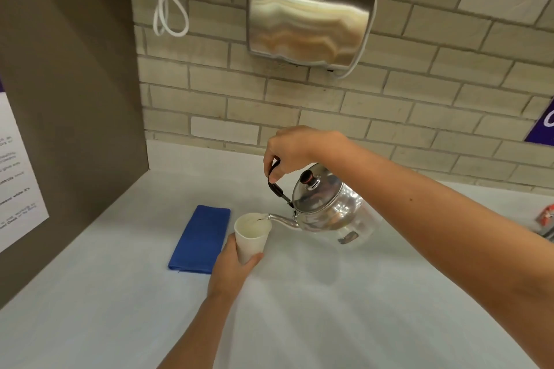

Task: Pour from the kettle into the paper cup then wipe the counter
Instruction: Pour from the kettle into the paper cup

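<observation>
A shiny steel kettle (329, 207) is tilted to the left above the white counter (299, 308). My right hand (292, 151) grips its black handle from above. The thin spout reaches over the rim of a white paper cup (251, 237), and a thin stream runs from the spout into it. My left hand (230, 269) holds the cup from below and behind, slightly tilted. A folded blue cloth (199, 238) lies flat on the counter just left of the cup.
A grey side panel (75, 99) with a poster closes off the left. The brick wall behind carries a steel hand dryer (308, 15) and a white cable. A small red and white object (547, 216) sits at the right edge.
</observation>
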